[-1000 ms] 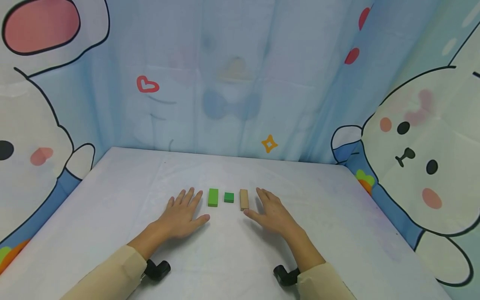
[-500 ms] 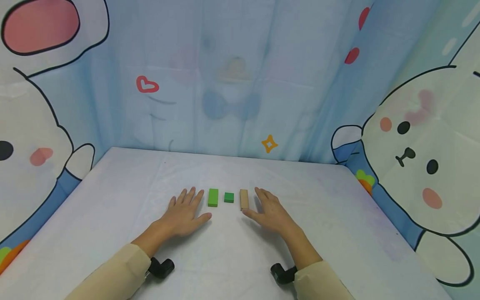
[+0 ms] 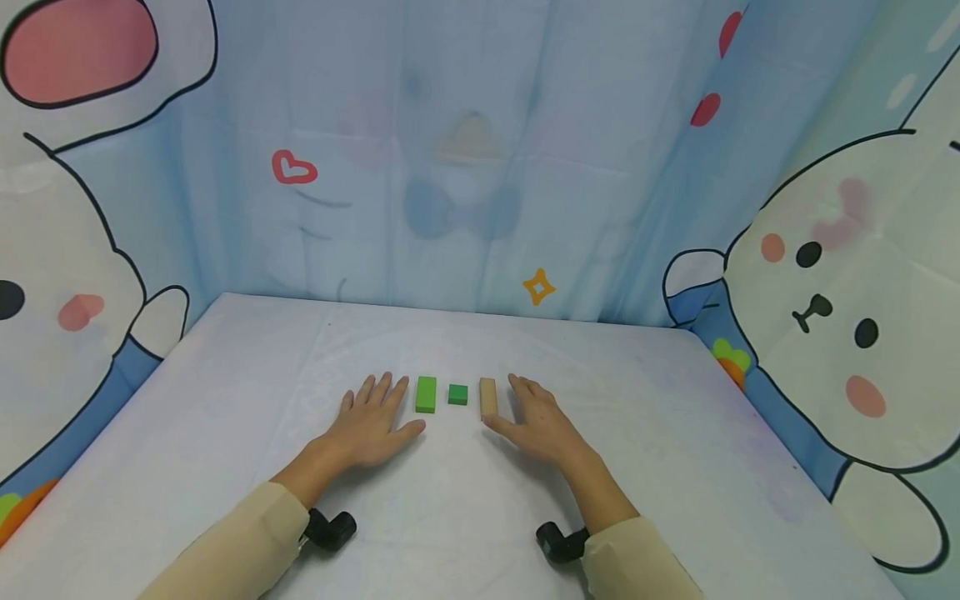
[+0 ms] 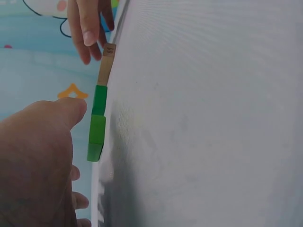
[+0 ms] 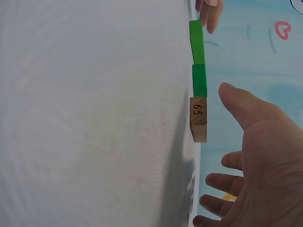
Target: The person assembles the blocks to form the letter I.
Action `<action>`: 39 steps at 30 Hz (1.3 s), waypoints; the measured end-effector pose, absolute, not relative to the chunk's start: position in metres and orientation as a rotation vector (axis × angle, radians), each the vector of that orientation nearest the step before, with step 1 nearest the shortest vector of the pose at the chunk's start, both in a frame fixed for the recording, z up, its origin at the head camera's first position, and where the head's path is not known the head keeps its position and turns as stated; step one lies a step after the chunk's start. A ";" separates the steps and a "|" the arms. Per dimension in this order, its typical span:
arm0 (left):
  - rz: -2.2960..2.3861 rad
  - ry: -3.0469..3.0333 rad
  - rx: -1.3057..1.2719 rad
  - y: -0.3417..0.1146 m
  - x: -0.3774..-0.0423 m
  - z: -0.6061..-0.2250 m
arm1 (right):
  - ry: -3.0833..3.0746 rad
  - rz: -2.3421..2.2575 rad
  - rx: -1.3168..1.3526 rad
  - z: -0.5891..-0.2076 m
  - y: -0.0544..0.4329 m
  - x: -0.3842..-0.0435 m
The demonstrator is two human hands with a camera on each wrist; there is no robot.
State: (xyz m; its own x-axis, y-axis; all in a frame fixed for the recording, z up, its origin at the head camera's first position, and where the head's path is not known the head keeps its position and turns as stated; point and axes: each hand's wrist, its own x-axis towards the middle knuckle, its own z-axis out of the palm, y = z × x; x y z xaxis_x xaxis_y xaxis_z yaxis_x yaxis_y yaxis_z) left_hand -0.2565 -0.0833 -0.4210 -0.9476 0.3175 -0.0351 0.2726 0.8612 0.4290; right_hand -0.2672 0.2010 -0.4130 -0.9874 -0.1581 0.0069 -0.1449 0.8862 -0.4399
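Observation:
Three small blocks stand in a row mid-table in the head view: a light green block (image 3: pixel 426 395) on the left, a smaller dark green block (image 3: pixel 458 395) between, and a plain wooden block (image 3: pixel 488 398) on the right. My left hand (image 3: pixel 366 429), fingers spread, hovers left of the light green block and holds nothing. To the right of the wooden block is my right hand (image 3: pixel 542 423), fingers extended, also holding nothing. Its thumb overlaps the wooden block's near end in the head view; in the right wrist view it is apart from the wooden block (image 5: pixel 198 113), whose end reads 65.
A white cloth covers the table (image 3: pixel 450 517). Behind it hangs a blue curtain (image 3: pixel 360 233) with cartoon prints. Black wrist cameras sit below both sleeves, the left camera (image 3: pixel 332 531) and the right camera (image 3: pixel 561 542).
My left hand and forearm have shifted slightly right, and my right hand and forearm slightly left. The blocks have stayed where they were.

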 end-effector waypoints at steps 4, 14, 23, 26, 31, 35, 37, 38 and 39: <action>0.660 2.929 0.466 -0.082 -0.258 -0.421 | 3.022 -0.700 -0.236 -0.413 0.200 -0.269; 0.660 2.939 0.462 -0.076 -0.264 -0.421 | 3.028 -0.687 -0.215 -0.416 0.198 -0.274; 0.648 2.949 0.437 -0.075 -0.269 -0.425 | 3.030 -0.696 -0.235 -0.423 0.195 -0.278; 0.640 2.956 0.428 -0.075 -0.271 -0.427 | 3.045 -0.669 -0.236 -0.424 0.193 -0.278; 0.608 2.969 0.414 -0.073 -0.275 -0.429 | 3.068 -0.642 -0.235 -0.425 0.193 -0.279; 0.606 2.977 0.395 -0.071 -0.278 -0.430 | 3.071 -0.648 -0.248 -0.426 0.193 -0.280; 0.612 2.983 0.390 -0.070 -0.279 -0.431 | 3.071 -0.656 -0.253 -0.426 0.193 -0.281; 0.617 2.984 0.388 -0.070 -0.279 -0.431 | 3.071 -0.659 -0.254 -0.427 0.193 -0.281; 0.619 2.985 0.387 -0.070 -0.280 -0.431 | 3.072 -0.660 -0.253 -0.427 0.192 -0.281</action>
State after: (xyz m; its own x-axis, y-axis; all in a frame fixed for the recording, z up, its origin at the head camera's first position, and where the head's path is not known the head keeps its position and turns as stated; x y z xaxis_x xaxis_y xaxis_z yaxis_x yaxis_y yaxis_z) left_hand -0.2797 -0.0697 -0.4312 -0.9660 0.2582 -0.0160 0.2306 0.8874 0.3993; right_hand -0.2815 0.1925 -0.4269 -0.9871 -0.1541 0.0435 -0.1583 0.8995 -0.4072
